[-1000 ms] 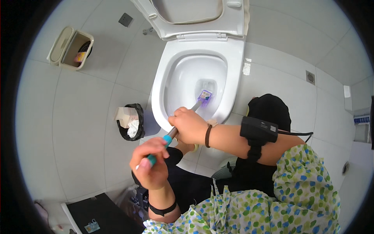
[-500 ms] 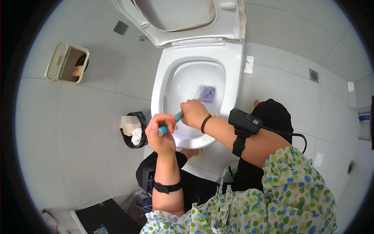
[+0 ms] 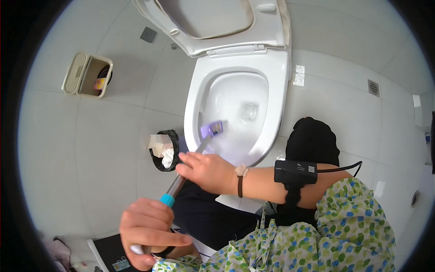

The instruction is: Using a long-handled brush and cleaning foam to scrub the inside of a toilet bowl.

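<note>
A toilet brush (image 3: 212,129) with a purple head and a grey shaft slants across the front left of the toilet bowl (image 3: 277,102). Its head is inside, near the left wall. My right hand (image 3: 206,173) is closed round the middle of the shaft, just outside the rim, its palm side hidden. Lower left, past a teal ring on the shaft, my left hand (image 3: 152,226) wraps round the handle end, which its fingers mostly cover. Clear water (image 3: 248,112) stands in the drain opening of the bowl.
The toilet lid (image 3: 197,45) and seat are raised. Left of the bowl is a black-lined waste bin (image 3: 175,147) with paper in it. Further left is a small open cream box (image 3: 94,77). My knee (image 3: 312,140) is to the right of the bowl; a dark mat (image 3: 113,247) lies lower left.
The brush head has come out of the drain water toward the front left of the bowl. Both hands have drawn back down and left, the left one now wrapped closer round the handle.
</note>
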The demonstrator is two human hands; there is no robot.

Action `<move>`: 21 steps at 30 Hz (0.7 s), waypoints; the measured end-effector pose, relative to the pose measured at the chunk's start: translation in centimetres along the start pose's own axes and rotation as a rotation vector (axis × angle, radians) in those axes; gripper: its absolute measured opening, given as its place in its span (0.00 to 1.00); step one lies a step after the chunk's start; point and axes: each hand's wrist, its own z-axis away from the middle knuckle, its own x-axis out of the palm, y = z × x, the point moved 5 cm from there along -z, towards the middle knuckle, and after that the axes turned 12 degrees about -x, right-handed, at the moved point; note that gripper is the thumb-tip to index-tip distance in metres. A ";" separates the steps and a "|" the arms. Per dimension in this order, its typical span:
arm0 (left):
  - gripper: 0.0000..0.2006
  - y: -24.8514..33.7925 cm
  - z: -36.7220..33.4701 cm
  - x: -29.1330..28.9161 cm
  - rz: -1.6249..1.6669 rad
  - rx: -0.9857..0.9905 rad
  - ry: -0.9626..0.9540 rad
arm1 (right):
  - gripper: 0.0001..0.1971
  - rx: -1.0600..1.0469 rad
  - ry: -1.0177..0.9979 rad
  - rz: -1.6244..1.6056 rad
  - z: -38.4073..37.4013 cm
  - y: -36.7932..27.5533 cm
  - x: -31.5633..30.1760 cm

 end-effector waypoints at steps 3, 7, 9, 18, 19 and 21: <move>0.20 -0.5 -1.1 1.8 -0.116 0.035 0.074 | 0.09 -0.032 0.031 0.133 -0.4 2.0 -1.2; 0.19 -0.3 -1.1 2.3 -0.156 -0.001 0.170 | 0.11 0.049 -0.071 -0.089 0.4 1.2 -0.6; 0.19 1.4 -0.3 1.6 -0.172 -0.010 0.366 | 0.09 0.153 -0.168 -0.236 0.4 -0.9 -0.7; 0.24 -3.7 1.4 -2.8 0.153 -0.058 0.990 | 0.06 0.306 -0.253 0.010 -1.0 3.5 -4.1; 0.22 -5.7 2.0 -1.7 0.126 -0.068 1.114 | 0.06 0.351 -0.366 0.051 0.1 5.0 -2.5; 0.20 -9.4 2.2 1.5 0.082 -0.104 1.200 | 0.06 0.405 -0.482 0.121 1.7 7.3 -1.4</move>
